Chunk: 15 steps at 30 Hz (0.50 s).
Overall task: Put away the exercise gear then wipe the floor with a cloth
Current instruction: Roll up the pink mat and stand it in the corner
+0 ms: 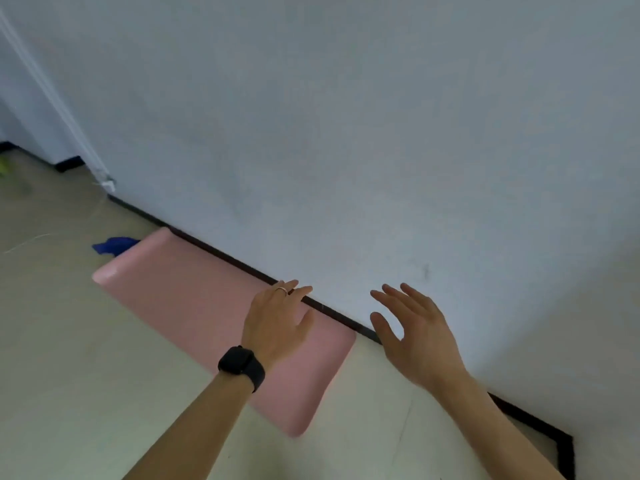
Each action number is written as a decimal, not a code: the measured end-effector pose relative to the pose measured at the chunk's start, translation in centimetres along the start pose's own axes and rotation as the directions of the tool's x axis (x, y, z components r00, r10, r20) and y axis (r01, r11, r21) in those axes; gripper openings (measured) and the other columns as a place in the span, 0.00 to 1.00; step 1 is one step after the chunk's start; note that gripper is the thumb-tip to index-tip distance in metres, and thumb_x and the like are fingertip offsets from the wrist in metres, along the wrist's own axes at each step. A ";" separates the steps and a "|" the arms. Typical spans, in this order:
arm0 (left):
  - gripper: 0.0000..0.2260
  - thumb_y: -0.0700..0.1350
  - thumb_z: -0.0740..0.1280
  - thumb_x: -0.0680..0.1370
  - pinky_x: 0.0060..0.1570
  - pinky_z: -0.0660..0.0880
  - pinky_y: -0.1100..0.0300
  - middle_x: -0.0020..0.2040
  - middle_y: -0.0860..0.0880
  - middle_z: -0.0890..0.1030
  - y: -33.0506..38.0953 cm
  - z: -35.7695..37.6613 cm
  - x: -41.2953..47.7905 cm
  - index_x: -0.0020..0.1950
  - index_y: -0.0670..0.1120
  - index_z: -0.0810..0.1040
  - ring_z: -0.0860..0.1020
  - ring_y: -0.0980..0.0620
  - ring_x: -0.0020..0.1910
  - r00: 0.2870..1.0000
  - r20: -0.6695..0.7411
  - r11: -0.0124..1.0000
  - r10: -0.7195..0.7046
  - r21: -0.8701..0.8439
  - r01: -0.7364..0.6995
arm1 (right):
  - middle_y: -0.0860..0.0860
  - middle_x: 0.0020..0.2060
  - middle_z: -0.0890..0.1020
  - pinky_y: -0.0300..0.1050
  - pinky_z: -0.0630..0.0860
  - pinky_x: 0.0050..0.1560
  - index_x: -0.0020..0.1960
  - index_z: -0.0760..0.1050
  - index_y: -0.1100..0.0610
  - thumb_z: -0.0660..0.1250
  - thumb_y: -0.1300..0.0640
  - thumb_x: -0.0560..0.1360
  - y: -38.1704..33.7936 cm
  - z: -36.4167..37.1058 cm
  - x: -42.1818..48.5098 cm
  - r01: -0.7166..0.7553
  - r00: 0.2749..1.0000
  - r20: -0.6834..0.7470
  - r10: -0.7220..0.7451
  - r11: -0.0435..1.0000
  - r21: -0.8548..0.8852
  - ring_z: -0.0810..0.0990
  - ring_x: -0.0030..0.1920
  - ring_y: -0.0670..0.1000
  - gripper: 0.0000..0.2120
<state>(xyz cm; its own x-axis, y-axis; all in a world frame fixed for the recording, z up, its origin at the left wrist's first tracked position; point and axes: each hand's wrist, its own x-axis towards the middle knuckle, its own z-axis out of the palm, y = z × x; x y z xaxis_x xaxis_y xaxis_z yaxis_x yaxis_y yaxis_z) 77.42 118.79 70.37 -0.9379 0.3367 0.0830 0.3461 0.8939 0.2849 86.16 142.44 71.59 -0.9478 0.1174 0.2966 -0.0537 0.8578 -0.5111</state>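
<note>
A folded pink exercise mat (194, 299) lies on the pale floor along the foot of the white wall. My left hand (277, 317), with a ring and a black watch on the wrist, hovers flat over the mat's right part with fingers spread; I cannot tell whether it touches the mat. My right hand (412, 337) is held open in the air to the right of the mat, near the wall, holding nothing. A crumpled blue cloth (112, 244) lies on the floor just behind the mat's far left end.
A dark skirting board (346, 322) runs along the wall base and turns a corner at the lower right. A white pipe or trim strip (62, 116) runs down the wall at the left. Something green (4, 167) shows at the far left edge.
</note>
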 end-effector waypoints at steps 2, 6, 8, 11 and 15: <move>0.22 0.56 0.60 0.80 0.72 0.63 0.51 0.72 0.51 0.73 -5.6 -3.0 -3.1 0.74 0.55 0.69 0.69 0.50 0.71 0.991 -0.074 0.994 -0.111 -0.003 0.111 | 0.43 0.68 0.77 0.56 0.66 0.73 0.68 0.76 0.44 0.54 0.39 0.78 -5.8 2.8 1.3 0.116 0.992 0.048 -0.117 0.993 0.016 0.68 0.74 0.51 0.24; 0.22 0.56 0.61 0.80 0.72 0.62 0.50 0.72 0.49 0.72 -17.0 -8.2 -9.2 0.74 0.54 0.70 0.68 0.49 0.72 0.947 -0.162 0.959 -0.278 0.011 0.284 | 0.43 0.68 0.77 0.55 0.65 0.73 0.68 0.76 0.44 0.53 0.39 0.79 -17.2 9.1 2.6 0.284 0.951 0.110 -0.289 0.957 0.060 0.69 0.73 0.51 0.23; 0.22 0.56 0.60 0.80 0.73 0.61 0.51 0.73 0.50 0.71 -23.1 -10.3 -12.6 0.75 0.55 0.69 0.67 0.50 0.73 0.922 -0.181 0.937 -0.341 0.015 0.349 | 0.43 0.68 0.77 0.55 0.66 0.72 0.68 0.75 0.44 0.54 0.40 0.79 -22.8 12.7 2.6 0.337 0.930 0.122 -0.346 0.937 0.087 0.70 0.73 0.52 0.23; 0.22 0.57 0.60 0.80 0.74 0.60 0.50 0.75 0.51 0.69 -31.1 -12.7 -17.1 0.75 0.56 0.68 0.64 0.51 0.75 0.895 -0.181 0.908 -0.407 0.029 0.418 | 0.42 0.69 0.76 0.56 0.64 0.74 0.69 0.74 0.42 0.53 0.38 0.79 -29.9 17.6 2.0 0.370 0.907 0.172 -0.385 0.922 0.114 0.68 0.74 0.51 0.23; 0.21 0.57 0.59 0.81 0.74 0.58 0.54 0.75 0.53 0.68 -39.9 -15.1 -22.0 0.75 0.57 0.68 0.62 0.53 0.75 0.854 -0.178 0.866 -0.488 0.022 0.499 | 0.43 0.69 0.75 0.58 0.65 0.74 0.70 0.74 0.42 0.54 0.39 0.80 -37.5 23.1 1.1 0.428 0.868 0.222 -0.445 0.895 0.122 0.69 0.74 0.50 0.22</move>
<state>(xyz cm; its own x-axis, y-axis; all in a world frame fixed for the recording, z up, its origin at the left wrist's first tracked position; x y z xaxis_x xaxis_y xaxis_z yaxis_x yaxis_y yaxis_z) 83.97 71.28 71.57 -0.9743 -0.2012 0.1017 -0.1680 0.9489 0.2672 79.82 98.83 72.42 -0.8682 -0.3909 0.3058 -0.4921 0.7575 -0.4289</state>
